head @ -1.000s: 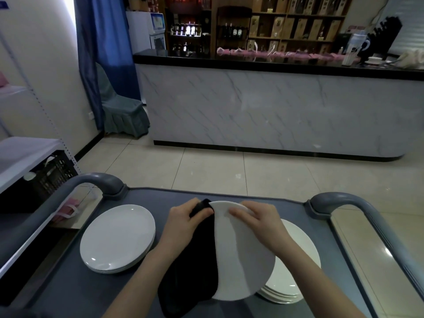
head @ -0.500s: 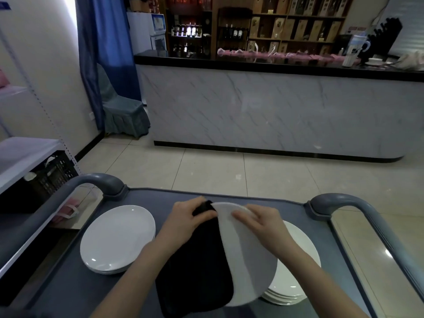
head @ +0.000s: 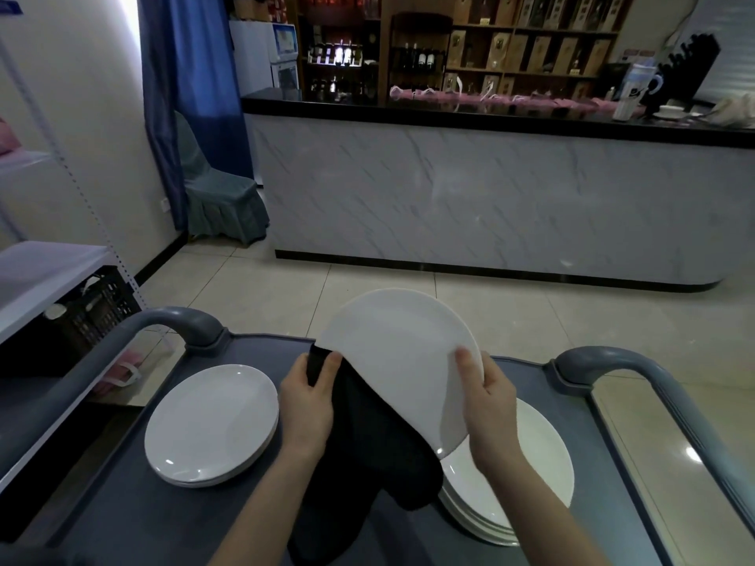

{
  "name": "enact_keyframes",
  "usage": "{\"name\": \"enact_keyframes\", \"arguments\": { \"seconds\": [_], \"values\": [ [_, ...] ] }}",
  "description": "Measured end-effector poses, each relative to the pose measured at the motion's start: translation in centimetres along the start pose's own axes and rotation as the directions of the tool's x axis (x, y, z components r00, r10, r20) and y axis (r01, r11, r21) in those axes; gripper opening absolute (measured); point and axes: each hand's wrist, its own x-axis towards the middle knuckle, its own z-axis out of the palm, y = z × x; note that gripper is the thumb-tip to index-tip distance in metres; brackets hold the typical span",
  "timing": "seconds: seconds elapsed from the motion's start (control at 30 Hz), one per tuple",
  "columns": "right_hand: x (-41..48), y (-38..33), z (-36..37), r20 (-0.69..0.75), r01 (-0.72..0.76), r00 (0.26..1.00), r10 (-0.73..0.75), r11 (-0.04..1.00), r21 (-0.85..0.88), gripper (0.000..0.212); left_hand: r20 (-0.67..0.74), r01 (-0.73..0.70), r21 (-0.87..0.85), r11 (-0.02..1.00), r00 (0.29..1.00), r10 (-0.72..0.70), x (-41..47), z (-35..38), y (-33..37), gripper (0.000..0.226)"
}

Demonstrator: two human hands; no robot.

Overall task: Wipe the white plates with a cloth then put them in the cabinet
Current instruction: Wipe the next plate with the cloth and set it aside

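Note:
I hold one white plate (head: 400, 353) tilted above the grey cart (head: 135, 516). My right hand (head: 488, 406) grips its right rim, thumb on the upper face. My left hand (head: 308, 402) holds a black cloth (head: 367, 455) against the plate's left edge; the cloth hangs down under the plate. A small stack of white plates (head: 212, 422) lies on the cart's left side. A taller stack of white plates (head: 527, 467) lies on the right, partly hidden by the cloth and my right arm.
The cart has grey handles at left (head: 163, 324) and right (head: 613, 361). A white shelf (head: 36, 275) with a black crate (head: 94, 312) stands to the left. A marble-fronted counter (head: 490, 206) crosses the room ahead, beyond tiled floor. A covered chair (head: 216, 194) stands by a blue curtain.
The plate has been lifted and turned to a flatter tilt, its face now towards me. My right hand slid from the top rim to the right rim; the cloth now hangs beneath.

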Motion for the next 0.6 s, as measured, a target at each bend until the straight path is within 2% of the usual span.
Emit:
{"name": "enact_keyframes", "arguments": {
  "seconds": [0.07,0.17,0.23,0.3,0.4,0.47,0.53,0.6],
  "values": [
    [1.2,-1.1,-1.5,0.160,0.162,0.978,-0.135,0.973,-0.166,0.025,0.074,-0.092,0.018,0.996,0.993,0.090,0.6,-0.8,0.8,0.011],
    [3.0,-3.3,-1.9,0.433,0.281,0.893,-0.122,0.903,-0.324,0.008,0.328,-0.296,0.139,0.945,0.914,0.238,0.8,-1.1,2.1,0.011],
    [3.1,-3.7,-0.9,0.626,0.385,0.779,-0.041,0.819,-0.425,0.016,0.507,-0.401,0.194,0.895,0.822,0.258,0.5,-0.4,2.6,0.022],
    [2.7,-3.2,0.0,0.696,0.439,0.718,-0.004,0.778,-0.449,0.030,0.568,-0.422,0.210,0.882,0.787,0.241,-0.1,0.1,2.2,0.025],
    [2.3,-2.4,-0.1,0.674,0.476,0.734,-0.079,0.768,-0.429,0.036,0.502,-0.362,0.204,0.909,0.836,0.221,-0.7,0.1,1.0,0.017],
    [2.3,-2.3,-0.6,0.599,0.450,0.788,-0.141,0.796,-0.405,0.036,0.405,-0.303,0.202,0.931,0.892,0.202,-0.6,-0.3,0.5,0.018],
    [2.2,-2.1,-1.0,0.406,0.358,0.890,-0.206,0.867,-0.345,0.044,0.267,-0.202,0.152,0.968,0.951,0.156,-0.4,-0.8,0.1,0.017],
    [1.6,-1.6,-0.8,0.159,0.224,0.969,-0.190,0.945,-0.239,0.048,0.155,-0.079,0.090,0.993,0.986,0.065,-0.6,-1.0,-0.3,0.016]
  ]
}}
